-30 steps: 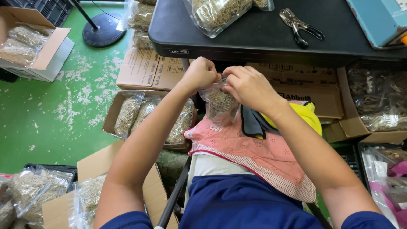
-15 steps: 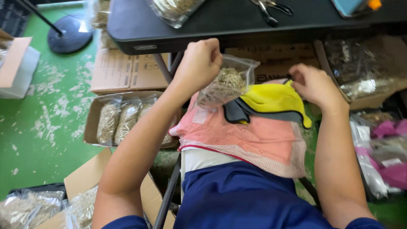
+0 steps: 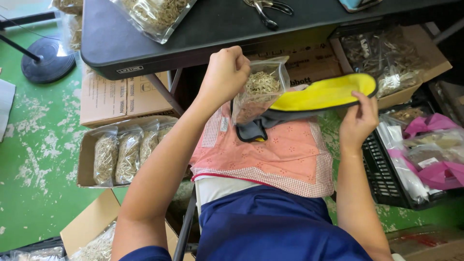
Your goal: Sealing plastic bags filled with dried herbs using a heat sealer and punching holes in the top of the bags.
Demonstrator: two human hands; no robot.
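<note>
Grip, left: left hand point(image 3: 226, 72) was closed in a fist on the top edge of the small clear bag point(image 3: 258, 89) — the bag hung from it, tilted, half full of pale dried strands.
Grip, right: right hand point(image 3: 358, 121) pinched the black rim of the yellow pouch point(image 3: 324, 93), thumb on top, fingers curled beneath; the mouth looked barely parted.
Where the bag was: in the head view, above the lap, just below the black table point(image 3: 203, 34), its lower corner touching the pouch's near end over the pink cloth point(image 3: 270, 150).
Doing it well: I'd have judged the pouch mouth needed spreading wider and holding level before the bag went near it — otherwise the bag's corner could snag on the rim.
Care: a firm hold on the bag's top seemed wise; I couldn't tell whether it was sealed.
Around: a cardboard box of filled bags point(image 3: 128, 152) sat on the green floor to the left, and pliers point(image 3: 268, 8) lay on the table.
</note>
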